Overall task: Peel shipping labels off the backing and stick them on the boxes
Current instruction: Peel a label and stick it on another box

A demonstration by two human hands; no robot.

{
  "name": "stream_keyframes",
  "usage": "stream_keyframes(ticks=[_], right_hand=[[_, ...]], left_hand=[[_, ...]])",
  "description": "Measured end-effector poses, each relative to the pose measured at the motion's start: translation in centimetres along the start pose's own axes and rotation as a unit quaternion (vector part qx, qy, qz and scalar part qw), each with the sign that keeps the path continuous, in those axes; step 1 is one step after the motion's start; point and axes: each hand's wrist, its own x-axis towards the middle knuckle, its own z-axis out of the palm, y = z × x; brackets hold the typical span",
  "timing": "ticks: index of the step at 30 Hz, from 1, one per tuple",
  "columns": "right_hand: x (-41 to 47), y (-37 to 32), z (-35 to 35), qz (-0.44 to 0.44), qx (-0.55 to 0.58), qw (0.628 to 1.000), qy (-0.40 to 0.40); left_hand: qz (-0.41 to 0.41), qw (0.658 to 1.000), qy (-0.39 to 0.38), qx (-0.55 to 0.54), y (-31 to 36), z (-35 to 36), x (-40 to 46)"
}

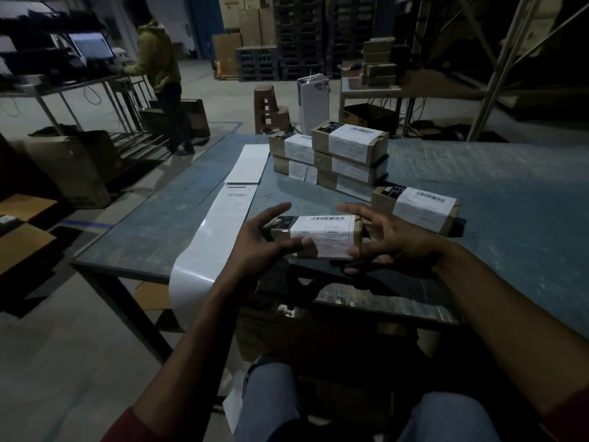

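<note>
A: Obs., head view. Box (314, 236) held above the near table (510, 199) edge, between both hands; label (328, 232) already on it, wrapped over top and front face.

B: Left hand (259, 247)?

A: Thumb presses the label's lower left edge; fingers reach behind the box's left end; it grasps the box.

B: Right hand (387, 242)?

A: Fingers spread, only loosely bent; fingertips touch the box's right end and lower label edge; no closed grip.

B: Backing?

A: Backing strip (207, 247) lies left of the box, hanging off the table edge; one label remains at its far end.

B: Others?

A: Labelled stack (334, 157) behind; single labelled box (417, 208) just right.
</note>
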Motion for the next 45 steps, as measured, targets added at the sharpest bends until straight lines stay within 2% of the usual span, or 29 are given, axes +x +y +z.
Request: stream_keyframes(ticks=[2,5,6,8,11,14,18,23,25,27,31,33,36,39,40,41,43,45], right_hand=[[-0.1,-0.1,0.8,-0.002,0.009,1.000,0.025],[0.6,0.4,2.2,-0.020,-0.090,0.983,0.158],[0.8,0.7,2.5,-0.037,-0.097,0.978,0.180],[0.9,1.0,2.7,-0.057,-0.073,0.978,0.187],[0.6,0.7,2.8,-0.052,-0.043,0.980,0.188],[0.3,0.5,2.7,-0.086,-0.058,0.976,0.193],[-0.4,1.0,2.4,-0.157,-0.097,0.967,0.175],[-0.7,1.7,1.7,-0.197,-0.101,0.964,0.145],[-0.7,1.7,1.9,-0.212,-0.107,0.958,0.162],[-0.6,1.6,2.0,-0.224,-0.117,0.946,0.204],[0.2,1.9,1.2,-0.231,-0.073,0.930,0.275],[-0.1,1.9,0.4,-0.230,-0.140,0.923,0.274],[-1.9,1.0,-0.8,-0.226,-0.325,0.895,0.207],[-2.7,0.8,-2.2,-0.228,-0.543,0.792,0.161],[-2.8,1.0,-2.8,-0.234,-0.566,0.773,0.164],[-3.0,1.1,-3.6,-0.246,-0.559,0.772,0.175],[-3.7,0.6,-5.5,-0.273,-0.522,0.784,0.196],[-4.7,-0.4,-7.3,-0.280,-0.485,0.799,0.216]], left_hand=[[0.001,1.000,-0.008,-0.014,-0.1,-0.1,-0.2],[0.022,0.998,0.044,0.031,0.1,1.0,-0.4],[0.034,0.997,0.058,0.039,0.0,1.4,-0.5],[0.052,0.995,0.075,0.042,-0.3,1.9,-0.4],[0.072,0.993,0.093,-0.020,-0.2,1.8,-0.3],[0.084,0.991,0.100,-0.033,0.3,1.6,0.0],[0.080,0.995,-0.007,0.056,0.6,1.0,0.2],[0.067,0.990,-0.110,0.065,2.5,0.2,-0.2],[0.059,0.987,-0.127,0.081,2.8,0.3,0.0],[0.068,0.986,-0.105,0.107,2.8,0.6,0.2],[0.097,0.988,0.003,0.123,2.2,2.3,0.6],[0.095,0.988,0.030,0.115,1.8,3.1,0.8],[0.084,0.988,0.033,0.127,1.2,3.8,1.7],[0.073,0.995,0.022,0.066,1.0,5.1,2.4],[0.077,0.995,0.020,0.059,0.9,5.6,2.7],[0.083,0.995,0.016,0.060,1.1,6.3,3.3],[0.082,0.996,0.005,0.034,1.9,7.7,4.0],[0.073,0.996,-0.005,-0.052,3.1,9.1,4.8]])
